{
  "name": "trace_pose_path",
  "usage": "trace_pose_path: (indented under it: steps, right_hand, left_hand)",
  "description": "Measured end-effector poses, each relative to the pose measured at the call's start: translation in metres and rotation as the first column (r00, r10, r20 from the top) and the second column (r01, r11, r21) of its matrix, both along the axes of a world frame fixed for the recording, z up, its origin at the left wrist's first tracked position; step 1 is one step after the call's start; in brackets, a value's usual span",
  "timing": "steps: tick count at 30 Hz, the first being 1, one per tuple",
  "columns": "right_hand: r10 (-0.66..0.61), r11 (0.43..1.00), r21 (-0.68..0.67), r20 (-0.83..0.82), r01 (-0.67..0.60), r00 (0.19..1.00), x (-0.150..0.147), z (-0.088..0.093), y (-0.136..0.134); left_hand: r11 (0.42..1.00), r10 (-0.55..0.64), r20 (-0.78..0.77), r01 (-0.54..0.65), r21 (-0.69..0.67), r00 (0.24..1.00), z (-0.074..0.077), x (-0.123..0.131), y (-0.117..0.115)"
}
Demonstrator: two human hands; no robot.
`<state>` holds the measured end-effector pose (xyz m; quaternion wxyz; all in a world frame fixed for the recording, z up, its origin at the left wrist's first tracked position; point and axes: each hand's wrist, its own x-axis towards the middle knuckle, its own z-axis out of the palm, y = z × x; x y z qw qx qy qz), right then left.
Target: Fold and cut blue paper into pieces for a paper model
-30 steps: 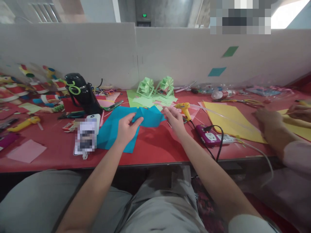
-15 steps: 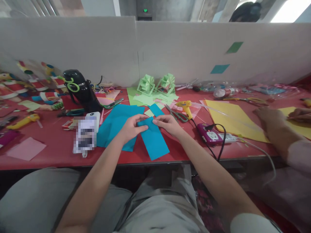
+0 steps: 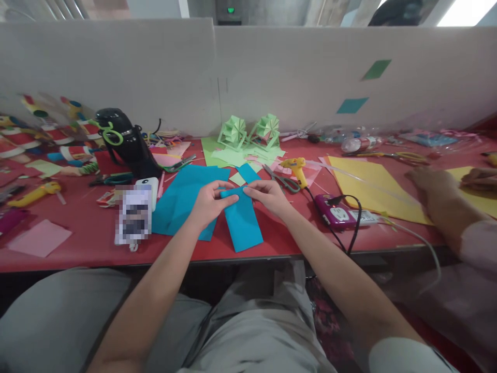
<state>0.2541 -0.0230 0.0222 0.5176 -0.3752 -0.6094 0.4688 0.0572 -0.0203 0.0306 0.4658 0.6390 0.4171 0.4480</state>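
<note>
A narrow blue paper strip point(image 3: 243, 223) lies on the red table point(image 3: 89, 243), running from my hands toward the front edge. My left hand point(image 3: 207, 202) pinches its far left corner and my right hand point(image 3: 267, 197) pinches its far right corner. A larger blue sheet point(image 3: 182, 199) lies flat under and left of my left hand. A small blue scrap point(image 3: 248, 172) sits just beyond my fingers.
Scissors point(image 3: 281, 180), a yellow glue gun point(image 3: 295, 169) and a purple power strip point(image 3: 337, 211) with a black cord lie right of my hands. Green paper models point(image 3: 250, 135) stand at the back. A black flask point(image 3: 124, 140) stands left. A co-worker's hand point(image 3: 437, 194) rests on yellow paper point(image 3: 368, 186).
My right hand came back from near the glue gun and joined the left on the blue strip. The strip has been turned lengthwise toward me and pulled in slightly.
</note>
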Motion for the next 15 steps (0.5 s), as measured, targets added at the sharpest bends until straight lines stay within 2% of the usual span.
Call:
trace_pose_path:
  steps: [6,15]
  right_hand:
    - [-0.055,0.998,0.041,0.042,0.053,0.998,0.0001,-0.001,0.0022]
    - [-0.056,0.998,0.001,0.037,0.056,0.998,0.0003,-0.004,0.0021]
  left_hand:
    - [1.0,0.014,-0.015,-0.014,0.011,1.0,-0.0028,0.0011,0.0011]
    - [1.0,-0.007,-0.006,0.007,-0.012,1.0,-0.0063,-0.0009,0.0039]
